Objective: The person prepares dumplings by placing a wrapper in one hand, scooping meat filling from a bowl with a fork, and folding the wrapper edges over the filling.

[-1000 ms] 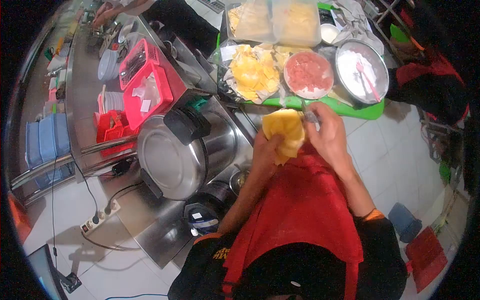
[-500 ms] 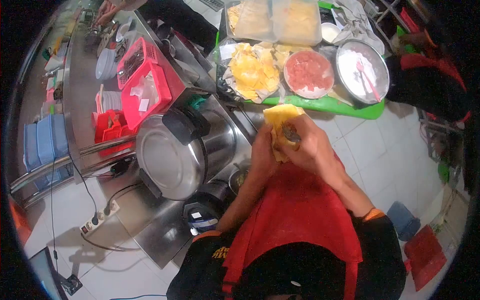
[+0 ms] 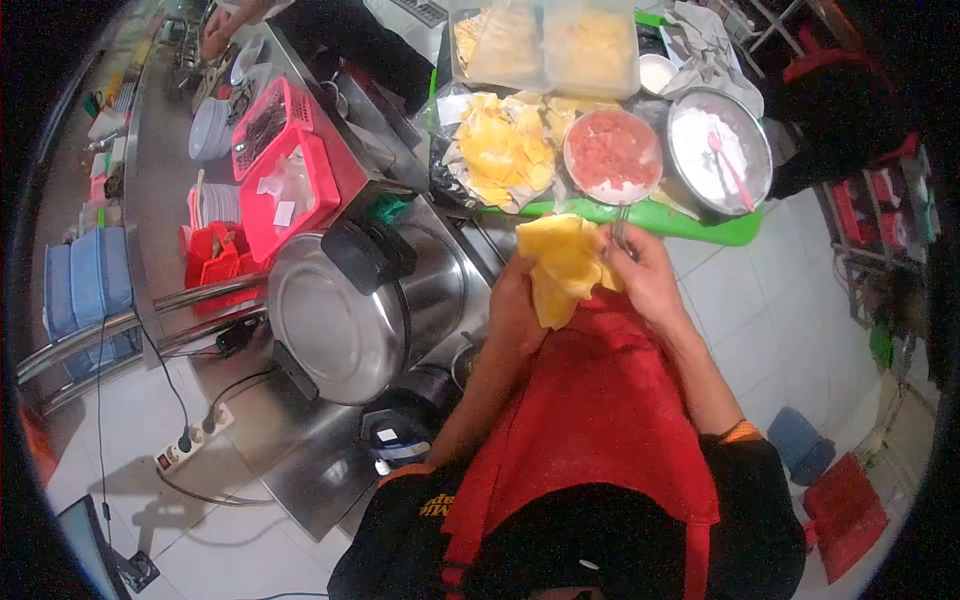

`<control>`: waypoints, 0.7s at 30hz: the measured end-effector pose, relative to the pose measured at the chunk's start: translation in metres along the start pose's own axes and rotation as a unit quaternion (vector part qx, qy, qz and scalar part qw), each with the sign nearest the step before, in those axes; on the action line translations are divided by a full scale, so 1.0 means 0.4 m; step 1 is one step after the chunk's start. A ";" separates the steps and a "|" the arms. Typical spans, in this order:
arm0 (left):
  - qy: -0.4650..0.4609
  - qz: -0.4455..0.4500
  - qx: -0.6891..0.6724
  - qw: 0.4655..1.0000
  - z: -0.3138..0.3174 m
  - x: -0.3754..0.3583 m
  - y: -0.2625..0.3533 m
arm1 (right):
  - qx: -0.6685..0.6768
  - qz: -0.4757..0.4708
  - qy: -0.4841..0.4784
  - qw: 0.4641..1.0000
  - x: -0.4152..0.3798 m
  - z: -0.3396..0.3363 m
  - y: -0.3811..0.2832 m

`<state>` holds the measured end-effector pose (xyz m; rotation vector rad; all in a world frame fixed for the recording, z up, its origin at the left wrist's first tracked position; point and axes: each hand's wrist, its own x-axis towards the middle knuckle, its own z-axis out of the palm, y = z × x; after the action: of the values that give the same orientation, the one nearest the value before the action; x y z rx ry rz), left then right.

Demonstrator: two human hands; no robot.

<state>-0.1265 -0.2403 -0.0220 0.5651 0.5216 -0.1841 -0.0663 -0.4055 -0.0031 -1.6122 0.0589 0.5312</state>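
My left hand (image 3: 512,305) is closed on a thin yellow dough wrapper (image 3: 562,255), which is folded and hangs down over the red apron. My right hand (image 3: 642,275) grips a slim metal utensil (image 3: 621,215), its end pointing up; its exact kind cannot be made out. The fingers of that hand also touch the wrapper's right edge. Just beyond the hands, a bowl of pinkish-red filling (image 3: 612,150) stands on the green board (image 3: 735,230). To its left lies a pile of yellow wrappers (image 3: 500,148), and to its right a metal bowl of white powder (image 3: 700,140) holds a pink utensil.
Two plastic containers (image 3: 590,45) of yellow sheets stand at the back, beside a small white bowl (image 3: 657,74). A large steel pot (image 3: 340,320) is at my left, near pink baskets (image 3: 290,205). Other people work at far left (image 3: 345,40) and right (image 3: 840,120).
My right hand has moved right and away from the wrapper's middle, the metal utensil now upright in it. The wrapper has turned and hangs more folded in my left hand.
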 end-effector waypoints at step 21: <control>0.050 0.007 0.014 0.999 -0.048 -0.024 0.005 | -0.282 -0.308 0.006 0.909 0.010 0.026 0.008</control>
<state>-0.1421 -0.2277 -0.0301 0.6074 0.6131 -0.1510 -0.0671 -0.3950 -0.0077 -2.0659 -0.6319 0.0318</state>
